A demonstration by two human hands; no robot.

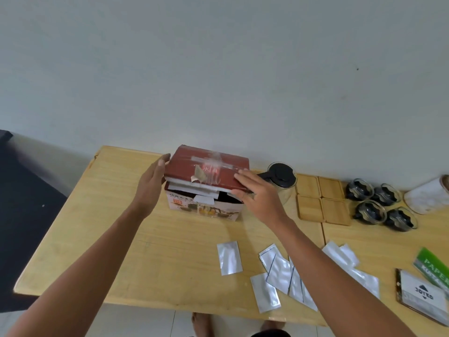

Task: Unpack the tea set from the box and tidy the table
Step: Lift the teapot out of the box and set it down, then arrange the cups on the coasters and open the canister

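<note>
- Red-lidded box (206,188) stands toward the table's (145,251) far edge, flaps closing down
- Left hand (151,183) open against the box's left side; right hand (255,193) flat, fingers spread on its lid
- Right of the box: glass teapot (281,181), wooden coasters (320,200), four cups (381,205), so unpacking seems finished
- Next: lift the box away, gather foil sachets (277,276) in front of it

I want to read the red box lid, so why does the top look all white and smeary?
In the head view, clear tape on the red lid catches the light and glares white; the lid and the right hand look slightly blurred; the wide lens makes the table look slanted.
</note>
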